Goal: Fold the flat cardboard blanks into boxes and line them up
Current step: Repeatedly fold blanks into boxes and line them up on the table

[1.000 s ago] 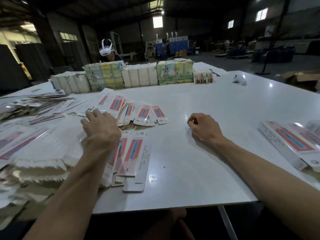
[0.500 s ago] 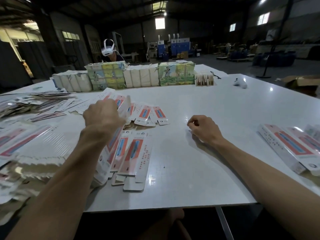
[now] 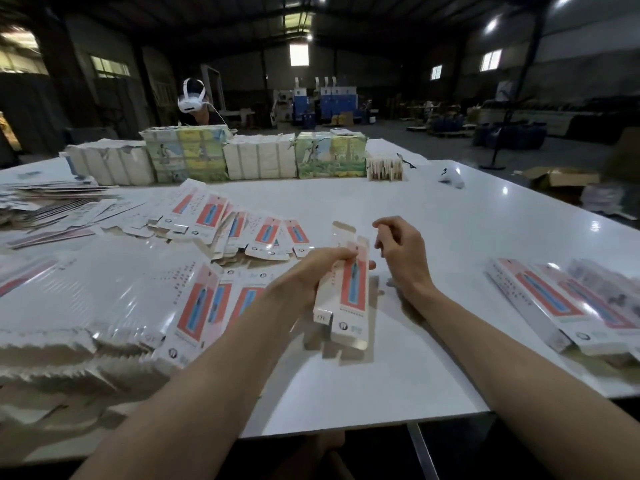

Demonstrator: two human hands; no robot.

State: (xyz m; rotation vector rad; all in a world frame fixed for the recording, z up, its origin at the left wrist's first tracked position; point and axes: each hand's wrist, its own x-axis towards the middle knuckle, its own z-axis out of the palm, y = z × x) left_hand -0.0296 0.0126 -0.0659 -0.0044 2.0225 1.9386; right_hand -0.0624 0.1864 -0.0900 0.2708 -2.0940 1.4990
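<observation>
Head view: my left fingers (image 3: 330, 253) curl round one cardboard blank (image 3: 352, 292), held above the middle of the worktop (image 3: 415, 368), while my right fingers (image 3: 385, 225), loosely curled, grip nothing just beside its far end; loose blanks (image 3: 242, 230) lie left, three folded boxes (image 3: 554, 303) right.

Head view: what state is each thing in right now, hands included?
Raised blank: off the table, top flap open.
Left hand: grips the blank.
Right hand: loosely curled, holding nothing.
Loose blanks: flat, fanned on the table.
Folded boxes: lying side by side at right.
</observation>
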